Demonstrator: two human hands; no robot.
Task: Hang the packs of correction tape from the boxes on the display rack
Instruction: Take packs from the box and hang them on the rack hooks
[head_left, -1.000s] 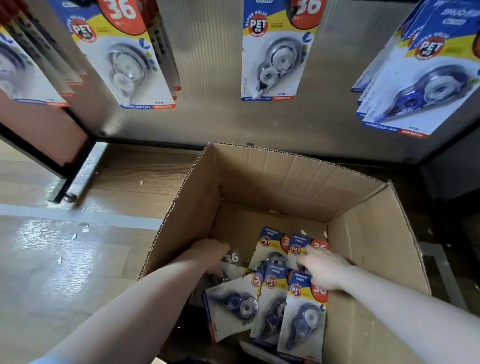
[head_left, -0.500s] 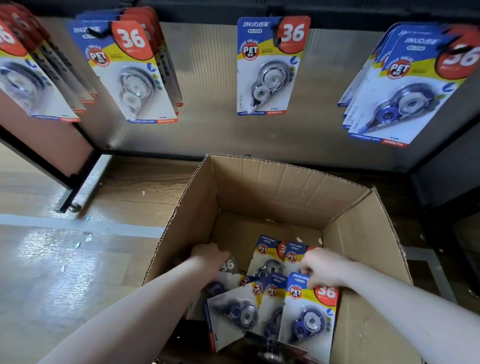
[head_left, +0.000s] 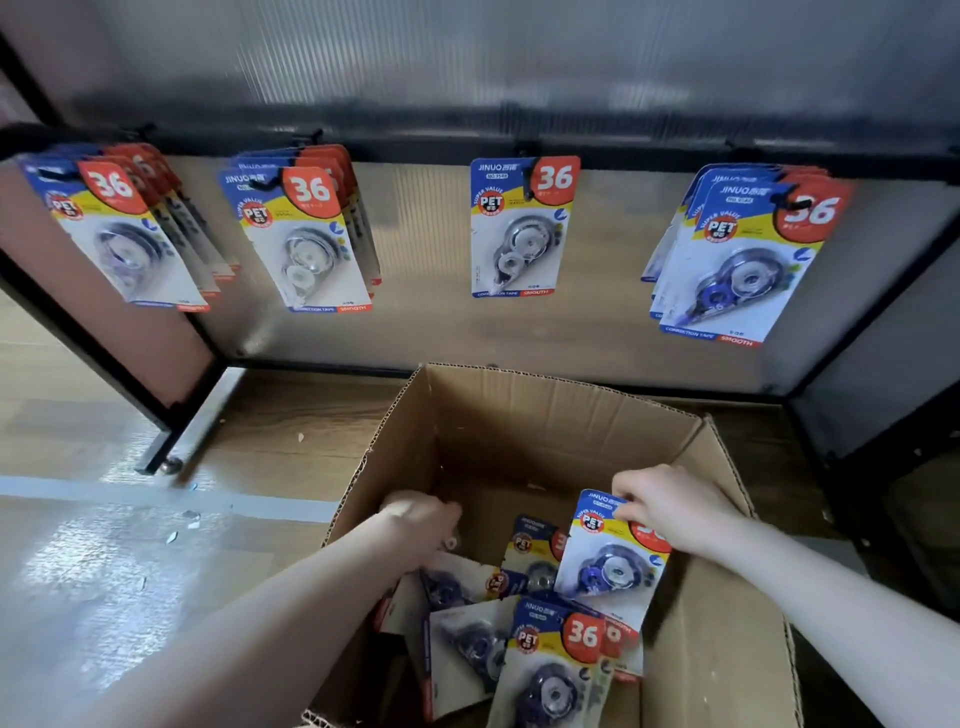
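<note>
Rack (head_left: 519, 145) hooks show fully now, four bunches of packs hanging on the far side. Box (head_left: 727, 613) sits near, on the floor. Right hand (head_left: 670, 509) has lifted one pack (head_left: 608, 566) by its top corner, pinched; left hand (head_left: 421, 519) stays curled among loose packs (head_left: 550, 670), hold unclear.

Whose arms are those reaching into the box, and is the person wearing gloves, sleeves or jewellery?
They are the arms of the person wearing the camera. The left hand and right hand are bare, without gloves. Both forearms are uncovered as far as the view shows, with no sleeve. No watch, bracelet or ring is visible.
</note>
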